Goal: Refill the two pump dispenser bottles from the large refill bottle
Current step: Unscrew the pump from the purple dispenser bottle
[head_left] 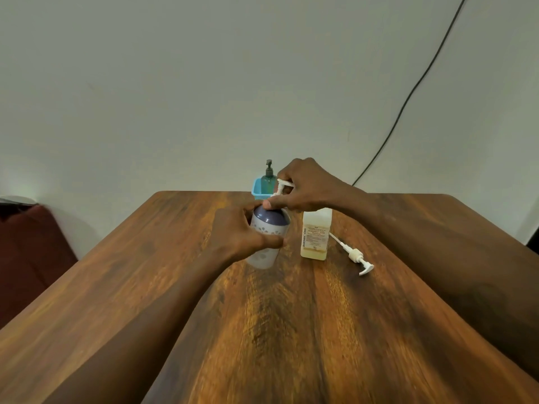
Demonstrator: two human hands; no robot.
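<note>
A white dispenser bottle (268,228) with a purple top and flower print stands mid-table. My left hand (242,231) wraps around its body. My right hand (303,188) grips its white pump head (281,185) at the neck. Just to the right stands the large refill bottle (316,234), square, with yellowish liquid and a label; its top is hidden behind my right wrist. A loose white pump with its tube (354,255) lies on the table to the right of it. A teal pump bottle (268,177) stands in a blue bin (258,191) at the far edge.
The wooden table (291,330) stretches toward me. A black cable (408,97) runs down the wall at the right. A dark red seat (26,246) sits beside the table at the left.
</note>
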